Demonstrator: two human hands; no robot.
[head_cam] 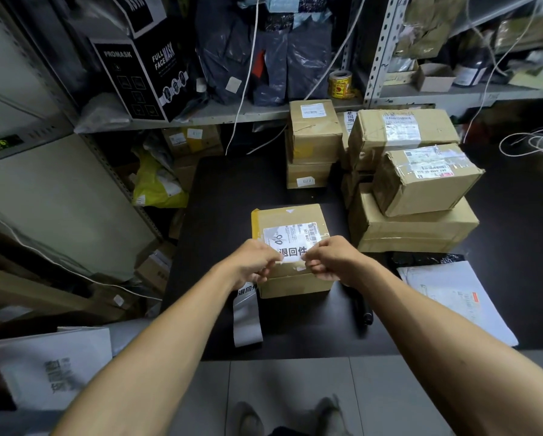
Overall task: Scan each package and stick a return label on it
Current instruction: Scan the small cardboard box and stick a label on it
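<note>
While both hands' fingers (271,258) pinch return label (292,253), label atop package (290,215)

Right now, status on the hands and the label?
Left hand and right hand pinching return label over cardboard box. Nothing in the way.

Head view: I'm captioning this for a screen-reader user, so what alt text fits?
Two bare hands, left hand and right hand, hold a white return label over the top of a cardboard box on a black table. More boxes are stacked at the right, and a strip of labels lies beside the box.
</note>
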